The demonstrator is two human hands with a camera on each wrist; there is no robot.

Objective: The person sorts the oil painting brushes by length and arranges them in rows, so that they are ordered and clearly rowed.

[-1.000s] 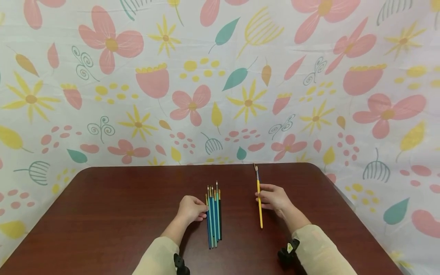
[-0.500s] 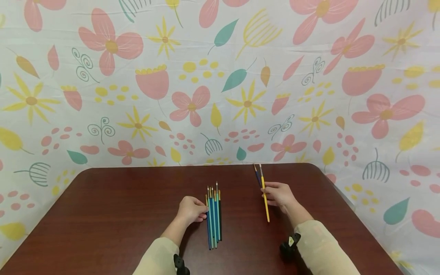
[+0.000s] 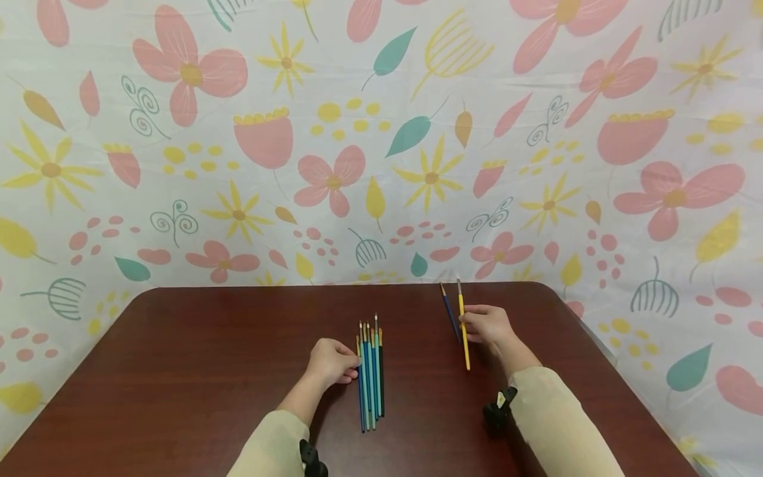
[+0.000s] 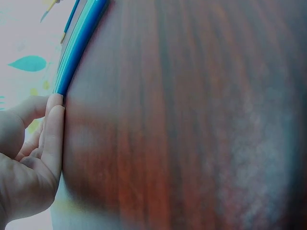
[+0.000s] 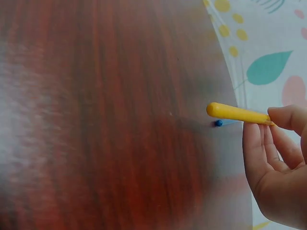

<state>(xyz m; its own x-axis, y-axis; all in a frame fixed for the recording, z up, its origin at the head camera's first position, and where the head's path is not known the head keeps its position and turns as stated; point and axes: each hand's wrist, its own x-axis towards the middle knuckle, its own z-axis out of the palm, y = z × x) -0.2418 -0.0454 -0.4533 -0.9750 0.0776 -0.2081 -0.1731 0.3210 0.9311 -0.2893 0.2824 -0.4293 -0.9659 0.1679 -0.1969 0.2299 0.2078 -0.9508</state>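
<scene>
The right hand (image 3: 490,326) has shifted rightward and toward the far edge of the table (image 3: 208,371) since the earliest frame, taking the yellow brush (image 3: 466,351) along. That opens a gap onto the blue brush (image 3: 450,310), which was mostly covered then. The left hand (image 3: 334,362) has stayed in place.

The yellow brush has a smooth, bright handle with a rounded butt, a silver ferrule and a small greyish tip. It stands in the right hand's pinch, thumb and fingers closed to the width of the handle, tip beyond the grip and butt pointing back toward the person. The blue brush, dark-handled and thin with a brownish tip, lies on the table just left of that grip, its butt near the fingertips.

The bunch (image 3: 371,371) lies just right of the left hand's grip, well left of the right hand. Its handles run blue, pale teal and, on the far right, nearly black; the tips point away from the person. Left thumb and fingers are drawn together on its left side, pinching there; how many brushes they take cannot be told.

Count: one yellow brush, one blue brush, two hands, and at least six brushes in the bunch, which overlap too much for an exact number.
</scene>
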